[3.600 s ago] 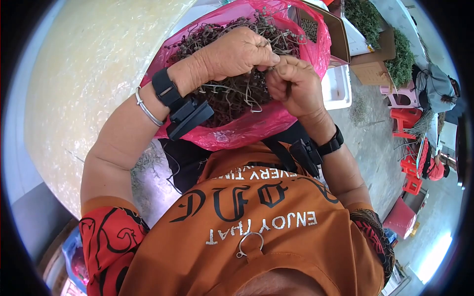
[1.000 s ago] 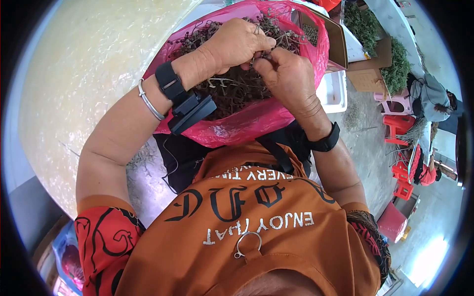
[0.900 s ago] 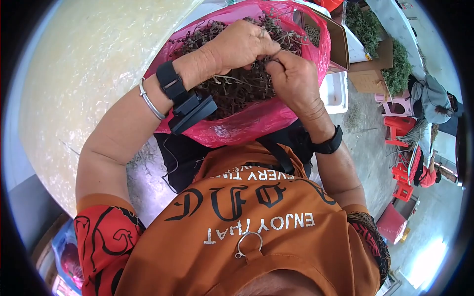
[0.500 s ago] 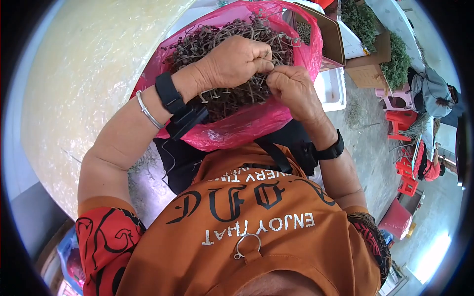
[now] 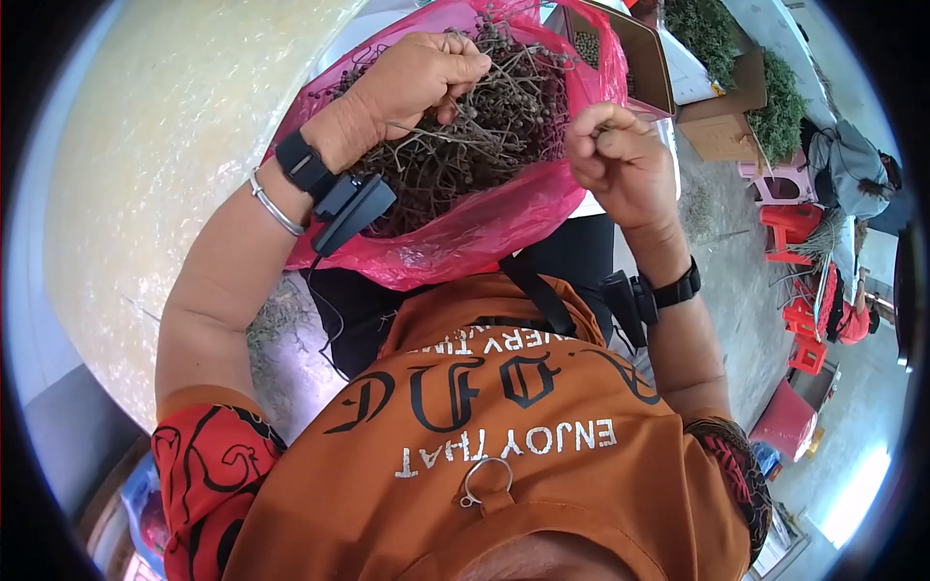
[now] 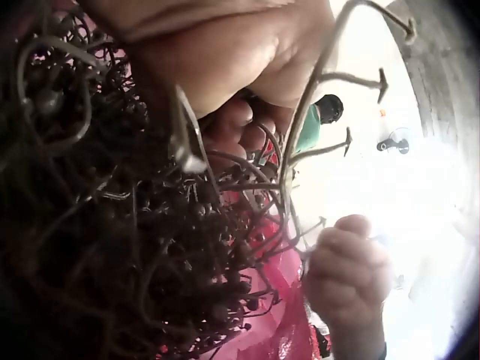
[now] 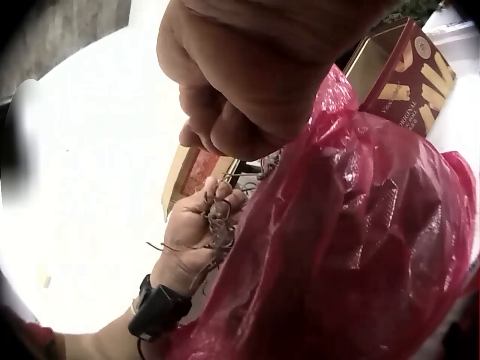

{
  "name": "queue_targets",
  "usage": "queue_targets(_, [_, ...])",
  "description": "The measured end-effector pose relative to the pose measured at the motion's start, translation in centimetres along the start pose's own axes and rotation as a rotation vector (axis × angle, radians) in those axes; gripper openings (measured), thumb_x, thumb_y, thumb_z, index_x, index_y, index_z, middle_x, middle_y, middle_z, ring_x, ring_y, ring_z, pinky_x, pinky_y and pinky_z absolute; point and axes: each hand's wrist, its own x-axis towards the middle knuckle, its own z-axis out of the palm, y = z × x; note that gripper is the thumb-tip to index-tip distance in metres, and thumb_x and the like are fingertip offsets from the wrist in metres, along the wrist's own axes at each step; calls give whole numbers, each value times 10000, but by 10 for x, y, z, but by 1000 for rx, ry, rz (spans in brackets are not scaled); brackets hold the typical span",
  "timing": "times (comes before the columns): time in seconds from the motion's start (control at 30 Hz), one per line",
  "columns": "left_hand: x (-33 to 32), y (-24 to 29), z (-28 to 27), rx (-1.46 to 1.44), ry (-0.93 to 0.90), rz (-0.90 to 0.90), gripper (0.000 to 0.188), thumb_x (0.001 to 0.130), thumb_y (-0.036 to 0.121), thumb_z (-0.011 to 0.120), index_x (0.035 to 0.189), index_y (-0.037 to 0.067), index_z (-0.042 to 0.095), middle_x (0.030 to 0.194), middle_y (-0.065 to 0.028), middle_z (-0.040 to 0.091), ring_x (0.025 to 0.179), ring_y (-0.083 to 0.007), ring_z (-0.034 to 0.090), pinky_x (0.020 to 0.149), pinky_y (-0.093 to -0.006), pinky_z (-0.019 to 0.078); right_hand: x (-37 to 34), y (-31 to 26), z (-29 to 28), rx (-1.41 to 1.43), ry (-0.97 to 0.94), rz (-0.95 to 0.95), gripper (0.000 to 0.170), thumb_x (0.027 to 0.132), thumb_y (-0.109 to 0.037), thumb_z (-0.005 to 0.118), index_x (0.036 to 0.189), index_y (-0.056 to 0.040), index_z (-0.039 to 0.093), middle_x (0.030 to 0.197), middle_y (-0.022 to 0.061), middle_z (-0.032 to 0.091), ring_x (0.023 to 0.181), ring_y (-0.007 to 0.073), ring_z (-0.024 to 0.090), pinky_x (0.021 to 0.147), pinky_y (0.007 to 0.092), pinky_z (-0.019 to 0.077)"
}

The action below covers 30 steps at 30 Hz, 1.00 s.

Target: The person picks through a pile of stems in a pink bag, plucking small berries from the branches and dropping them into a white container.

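An open pink plastic bag point(image 5: 455, 257) in front of me is heaped with dried brown stems point(image 5: 455, 179) that carry small round pods. Over its left side my left hand point(image 5: 412, 82) holds a dried stem, thumb against curled fingers. In the left wrist view a pale branching stem point(image 6: 289, 150) with stubby side shoots stands beside the palm. My right hand point(image 5: 625, 160) is raised at the bag's right edge, pinching a small brown piece point(image 5: 603, 131) between thumb and forefinger; the right wrist view hides its fingertips.
Beyond the bag stands a printed carton point(image 7: 427, 79); round pods point(image 5: 586, 46) lie beside or in it. Cardboard boxes with green plants point(image 5: 780, 111) are at the right. Red stools point(image 5: 794, 228) and other people point(image 5: 843, 179) are farther off. A pale shiny surface point(image 5: 165, 174) curves along my left.
The hands were together over the bag and are now apart. My left hand has moved up and left, my right hand out to the right with a small piece.
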Motion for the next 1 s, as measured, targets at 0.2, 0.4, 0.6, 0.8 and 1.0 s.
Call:
queue_targets(0.2, [-1,2,2,-50,-40,-15,245,874,219,553,680,81,492,571,15,441,454,-62,409,411,-204,360,16,12,6,-43,-87,11,44,766,-43,504,793,-15,525,656,17,446,510,82,357,439,197,257])
queue_targets(0.4, [0,4,8,-13,-28,-10,202,867,219,564,740,63,550,593,9,466,450,-68,421,407,-203,369,32,23,34,-661,34,-89,110,791,-111,564,734,-18,573,627,-7,491,533,61,402,463,186,288])
queue_targets(0.6, [0,5,8,78,-27,12,172,860,211,577,853,40,586,634,6,489,487,-58,440,426,-194,377,37,40,31,-994,3,-361,145,796,-128,578,697,-28,613,593,-32,508,538,41,421,466,182,307])
queue_targets(0.8, [-4,4,16,92,-55,173,172,849,187,597,955,52,590,705,11,490,556,-42,449,474,-171,374,33,24,20,-495,183,-291,113,782,-109,577,701,-37,609,581,-31,491,509,40,404,446,190,291])
queue_targets(1.0, [-5,3,18,308,-218,318,148,824,172,630,865,31,616,727,9,517,625,-83,488,562,-235,421,26,14,21,-351,158,-139,104,769,-93,560,689,-31,585,552,-23,457,480,48,373,427,202,265])
